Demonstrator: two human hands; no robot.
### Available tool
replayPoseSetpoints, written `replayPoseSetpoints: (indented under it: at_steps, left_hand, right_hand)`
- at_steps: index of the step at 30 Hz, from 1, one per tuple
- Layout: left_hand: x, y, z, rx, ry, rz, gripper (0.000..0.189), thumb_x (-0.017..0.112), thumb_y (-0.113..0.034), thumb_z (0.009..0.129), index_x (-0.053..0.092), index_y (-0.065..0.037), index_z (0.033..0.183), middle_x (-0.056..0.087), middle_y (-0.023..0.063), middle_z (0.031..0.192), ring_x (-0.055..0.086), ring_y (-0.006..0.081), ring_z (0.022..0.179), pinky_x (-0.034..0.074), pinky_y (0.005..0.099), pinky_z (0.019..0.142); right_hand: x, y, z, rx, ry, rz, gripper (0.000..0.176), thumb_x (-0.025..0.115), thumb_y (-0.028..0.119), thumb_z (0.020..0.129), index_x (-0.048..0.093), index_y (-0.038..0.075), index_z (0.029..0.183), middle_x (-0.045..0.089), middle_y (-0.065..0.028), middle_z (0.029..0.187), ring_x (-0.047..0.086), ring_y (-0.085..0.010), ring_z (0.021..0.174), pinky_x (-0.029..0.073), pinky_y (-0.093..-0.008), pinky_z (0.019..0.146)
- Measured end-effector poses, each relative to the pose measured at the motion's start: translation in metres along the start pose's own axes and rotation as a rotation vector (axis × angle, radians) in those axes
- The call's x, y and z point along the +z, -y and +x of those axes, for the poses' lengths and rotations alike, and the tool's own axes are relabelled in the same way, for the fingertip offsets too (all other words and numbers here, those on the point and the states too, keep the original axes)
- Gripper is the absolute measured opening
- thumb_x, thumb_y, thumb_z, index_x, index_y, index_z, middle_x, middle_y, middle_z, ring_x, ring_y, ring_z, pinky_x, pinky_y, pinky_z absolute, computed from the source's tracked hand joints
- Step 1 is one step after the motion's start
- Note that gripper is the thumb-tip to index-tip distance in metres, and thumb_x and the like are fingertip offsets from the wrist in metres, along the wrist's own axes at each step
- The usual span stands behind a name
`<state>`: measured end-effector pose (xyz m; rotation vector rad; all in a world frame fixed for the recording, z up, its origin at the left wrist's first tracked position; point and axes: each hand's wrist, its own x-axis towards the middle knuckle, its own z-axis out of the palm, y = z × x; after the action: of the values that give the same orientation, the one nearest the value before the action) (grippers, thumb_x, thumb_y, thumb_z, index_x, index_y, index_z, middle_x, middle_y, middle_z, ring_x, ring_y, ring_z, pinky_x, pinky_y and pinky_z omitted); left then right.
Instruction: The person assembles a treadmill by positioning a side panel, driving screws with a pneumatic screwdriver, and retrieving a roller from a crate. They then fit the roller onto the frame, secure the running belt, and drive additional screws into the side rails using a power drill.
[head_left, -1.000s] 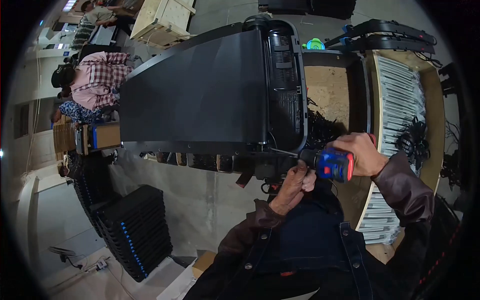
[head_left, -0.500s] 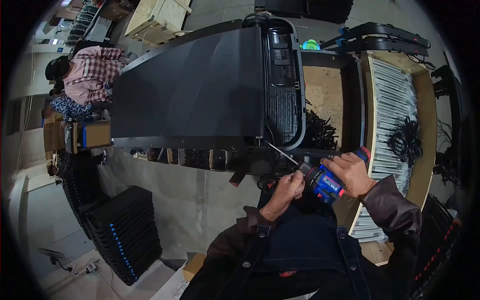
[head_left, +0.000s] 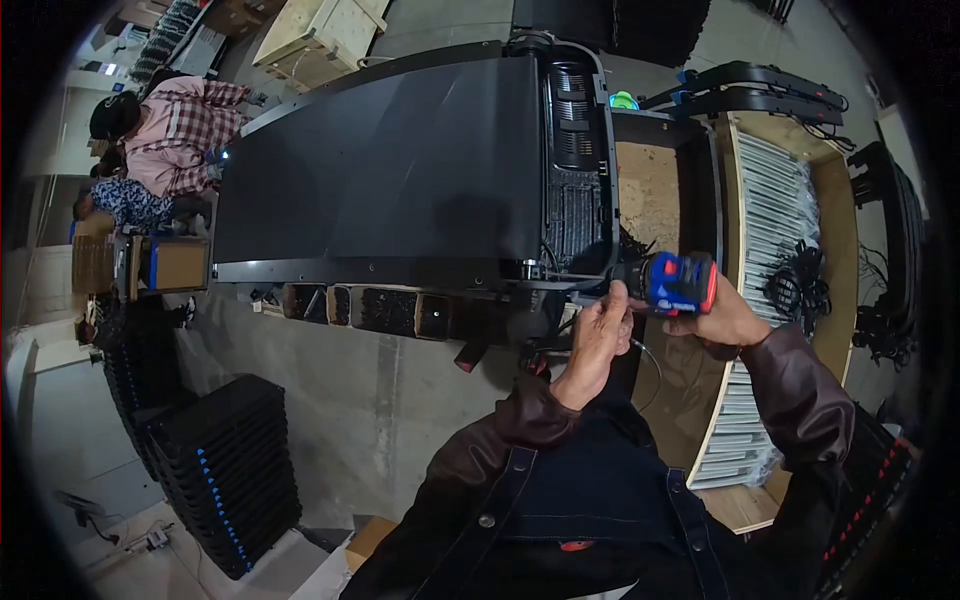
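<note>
My right hand point(head_left: 722, 320) grips a blue, red and black cordless drill point(head_left: 682, 284), level and pointing left at the near corner of a treadmill point(head_left: 380, 170). A thin bit reaches along the treadmill's end, beside its roller. Just below the drill's nose, my left hand point(head_left: 597, 348) is closed, thumb up and fingers curled; whatever they pinch is hidden. A thin cable point(head_left: 655, 365) loops down near that hand. The treadmill's black motor compartment point(head_left: 577, 150) lies uncovered at its right end.
Right of the treadmill stand a wooden-floored bin point(head_left: 648, 185) and a wooden crate point(head_left: 738, 300) of silvery bars. Small parts boxes point(head_left: 388, 310) line the treadmill's near side. Stacked black parts point(head_left: 225, 460) stand lower left. A person in a checked shirt point(head_left: 185, 135) works at the far end.
The drill has swung up from a slant to level and moved against the treadmill's corner. My left hand has risen slightly beside it. The far person's arm has shifted.
</note>
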<state>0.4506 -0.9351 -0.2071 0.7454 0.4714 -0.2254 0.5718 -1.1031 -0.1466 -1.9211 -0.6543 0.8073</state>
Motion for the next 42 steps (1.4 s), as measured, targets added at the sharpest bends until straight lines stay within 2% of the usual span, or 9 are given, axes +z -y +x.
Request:
replayPoseSetpoints:
  at_steps: [3,9,16,19,24,28,30,33,42]
  left_hand:
    - [0.006,-0.003,0.016,0.052,0.013,0.003,0.048,0.049,-0.053,0.102,0.063,-0.007,0.1,0.036,-0.0097,0.064,0.031,0.0012,0.053,0.025,0.0198,0.049]
    - [0.021,-0.006,0.051,0.033,-0.073,-0.102,0.048,0.052,-0.054,0.1,0.062,-0.008,0.098,0.034,-0.0101,0.063,0.029,0.0003,0.051,0.023,0.0195,0.045]
    - [0.014,0.008,0.079,0.049,-0.093,-0.24,0.043,0.051,-0.052,0.101,0.058,-0.01,0.109,0.037,-0.0095,0.065,0.03,0.001,0.052,0.023,0.0191,0.047]
    - [0.021,0.003,0.047,0.034,0.029,-0.081,0.041,0.047,-0.049,0.104,0.057,-0.009,0.108,0.04,-0.0071,0.067,0.034,0.0041,0.055,0.029,0.0207,0.052]
    - [-0.035,0.044,-0.026,-0.066,0.131,-0.12,0.031,0.045,-0.026,0.107,0.054,-0.006,0.13,0.059,0.0052,0.103,0.056,0.0127,0.092,0.044,0.0271,0.08]
    - [-0.069,0.052,-0.058,-0.282,-0.049,0.044,0.034,0.049,-0.019,0.105,0.048,-0.004,0.135,0.061,0.0127,0.118,0.062,0.0159,0.097,0.051,0.0282,0.082]
    - [-0.069,0.048,-0.061,-0.3,-0.043,0.111,0.035,0.051,-0.02,0.104,0.048,-0.003,0.135,0.062,0.0138,0.117,0.063,0.0162,0.09,0.053,0.0277,0.077]
    - [-0.069,0.049,-0.058,-0.343,-0.089,0.264,0.038,0.055,-0.025,0.103,0.049,-0.003,0.133,0.066,0.012,0.106,0.064,0.0142,0.082,0.053,0.0265,0.073]
    - [-0.063,0.016,-0.046,-0.127,0.142,0.689,0.036,0.054,-0.03,0.103,0.066,-0.001,0.12,0.064,0.001,0.086,0.056,0.007,0.074,0.047,0.023,0.066]
  right_hand:
    - [-0.023,0.007,0.02,0.469,0.201,0.17,0.039,0.079,0.002,0.073,0.064,0.004,0.109,0.066,-0.0038,0.084,0.062,-0.0139,0.073,0.051,-0.0285,0.067]
    - [-0.055,-0.007,0.063,0.592,0.278,0.227,0.024,0.08,0.008,0.075,0.071,0.002,0.097,0.07,-0.0069,0.08,0.064,-0.0151,0.066,0.052,-0.0282,0.064]
    - [-0.06,-0.068,0.076,0.913,0.386,0.768,0.03,0.069,0.014,0.087,0.064,0.0,0.114,0.071,-0.0148,0.087,0.067,-0.02,0.061,0.058,-0.0307,0.062]
    - [-0.046,-0.073,0.047,0.734,0.293,0.872,0.039,0.071,0.017,0.086,0.061,0.0,0.119,0.071,-0.0176,0.09,0.068,-0.0215,0.065,0.058,-0.0302,0.062]
    - [-0.03,-0.091,-0.045,0.302,0.046,1.011,0.047,0.074,0.017,0.082,0.06,-0.001,0.123,0.072,-0.0172,0.096,0.067,-0.0215,0.069,0.056,-0.0304,0.063]
    - [0.001,-0.135,-0.067,0.417,-0.534,0.74,0.055,0.076,0.014,0.076,0.059,0.001,0.127,0.068,-0.0074,0.094,0.065,-0.0181,0.078,0.052,-0.0308,0.073]
    - [0.01,-0.196,-0.05,0.237,-0.765,0.244,0.046,0.078,0.014,0.074,0.065,0.001,0.117,0.07,-0.0074,0.092,0.067,-0.0211,0.078,0.053,-0.0326,0.075]
    - [0.005,-0.24,-0.03,0.683,-0.639,-0.06,0.037,0.081,0.024,0.071,0.072,-0.003,0.094,0.073,-0.017,0.083,0.072,-0.0268,0.081,0.054,-0.0368,0.076]
    - [0.01,-0.23,-0.046,0.672,-0.896,-0.482,0.046,0.077,0.038,0.079,0.066,0.003,0.107,0.071,-0.0234,0.094,0.068,-0.0407,0.092,0.052,-0.049,0.078]
